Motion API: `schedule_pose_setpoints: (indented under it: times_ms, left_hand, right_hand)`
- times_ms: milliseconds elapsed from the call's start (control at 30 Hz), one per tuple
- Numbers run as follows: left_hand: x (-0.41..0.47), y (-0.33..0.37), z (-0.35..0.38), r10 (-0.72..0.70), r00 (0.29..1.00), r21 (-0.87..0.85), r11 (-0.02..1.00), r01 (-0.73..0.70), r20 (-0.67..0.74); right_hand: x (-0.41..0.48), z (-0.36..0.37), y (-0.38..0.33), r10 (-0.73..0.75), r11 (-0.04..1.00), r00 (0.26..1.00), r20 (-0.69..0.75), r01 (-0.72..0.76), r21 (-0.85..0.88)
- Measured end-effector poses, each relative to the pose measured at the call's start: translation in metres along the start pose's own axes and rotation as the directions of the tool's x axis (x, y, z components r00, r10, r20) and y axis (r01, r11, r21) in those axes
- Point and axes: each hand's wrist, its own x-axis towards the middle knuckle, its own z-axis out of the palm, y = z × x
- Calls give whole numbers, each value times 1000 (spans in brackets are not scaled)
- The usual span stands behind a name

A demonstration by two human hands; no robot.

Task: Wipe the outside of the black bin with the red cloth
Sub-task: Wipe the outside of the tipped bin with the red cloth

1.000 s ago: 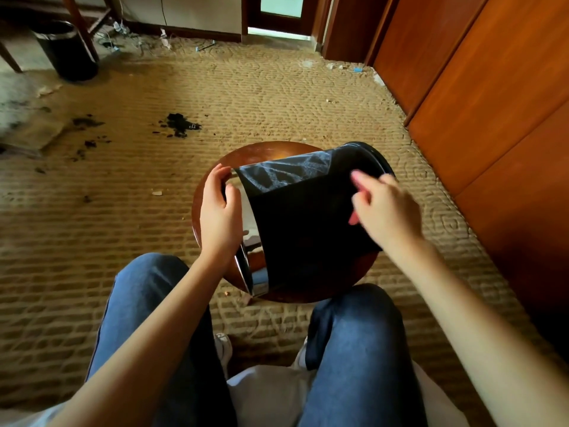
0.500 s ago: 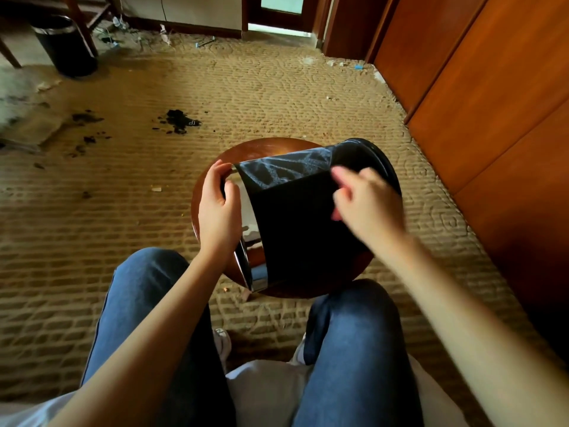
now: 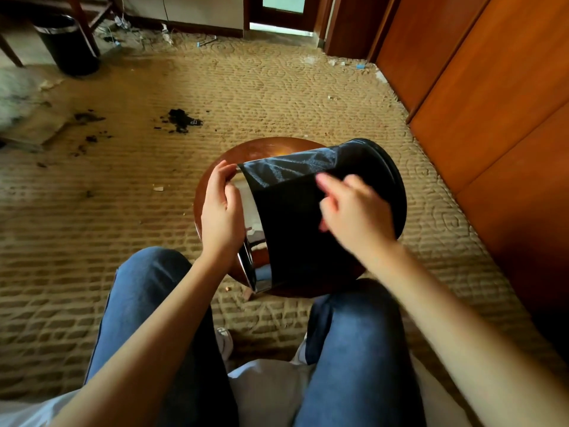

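Observation:
The black bin (image 3: 286,235) lies tipped on its side on a round wooden stool (image 3: 268,147), its chrome rim toward me and its base pointing away to the right. My left hand (image 3: 220,217) grips the chrome rim at the bin's left. On the bin's upper side rests my right hand (image 3: 357,217), blurred by motion. Only a reddish sliver of the red cloth (image 3: 322,225) shows, under the right palm; the rest is hidden by the hand.
My knees in blue jeans (image 3: 354,349) are on either side of the stool's near edge. A wooden wardrobe (image 3: 492,103) runs along the right. Dark debris (image 3: 181,118) lies on the carpet, and a second black bin (image 3: 66,44) stands at the far left.
My right hand has slid leftward across the bin's side. My left hand has kept its grip on the rim, and the bin has barely moved.

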Motion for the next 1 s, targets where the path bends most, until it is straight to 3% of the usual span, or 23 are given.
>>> schedule_pose_setpoints:
  times_ms: [67, 133, 233, 300, 367, 433, 567, 633, 733, 900, 967, 1000]
  left_hand:
    - [-3, 2, 1, 1, 1000, -21, 1000, -1, -1]
    - [-4, 3, 2, 4, 1000, -33, 999, -4, -1]
    - [-3, 2, 2, 2, 1000, -11, 1000, -2, -6]
    - [2, 0, 0, 16, 1000, 24, 1000, -16, -1]
    - [5, -2, -3, 28, 1000, 56, 998, -29, 12]
    - [3, -3, -2, 36, 999, 62, 997, -37, 10]
    - [-5, 0, 0, 45, 999, 41, 998, -45, -1]
    - [-8, 3, 2, 52, 999, 18, 998, -52, 6]
    - [-8, 3, 3, 32, 999, 14, 999, -32, 0]
    - [-4, 1, -1, 57, 998, 65, 996, -57, 10]
    - [-6, 0, -1, 58, 998, 62, 996, -59, 14]
    - [-7, 0, -1, 57, 998, 62, 996, -58, 12]
  right_hand:
    - [11, -19, 47, 228, 970, 974, -16, -228, -79]
    - [14, -20, 49, 305, 947, 951, -49, -308, -93]
    - [2, 7, -17, 65, 993, 996, -64, -71, -97]
    - [-12, 22, -74, -128, 992, 991, -43, 128, -5]
    - [-19, 21, -99, -233, 965, 972, -8, 233, 117]
    - [-10, 11, -71, -159, 970, 987, 39, 149, 193]
    - [22, -21, 52, 170, 983, 985, -3, -170, -63]
    - [31, -29, 73, 296, 952, 955, -20, -297, -68]
    - [17, -6, 24, 127, 981, 991, -47, -132, -142]
    - [-31, 19, -81, -313, 944, 950, 15, 309, 114]
    - [-21, 11, -62, -317, 944, 948, 7, 315, 96]
    - [-12, 6, -41, -250, 967, 968, 2, 250, 55]
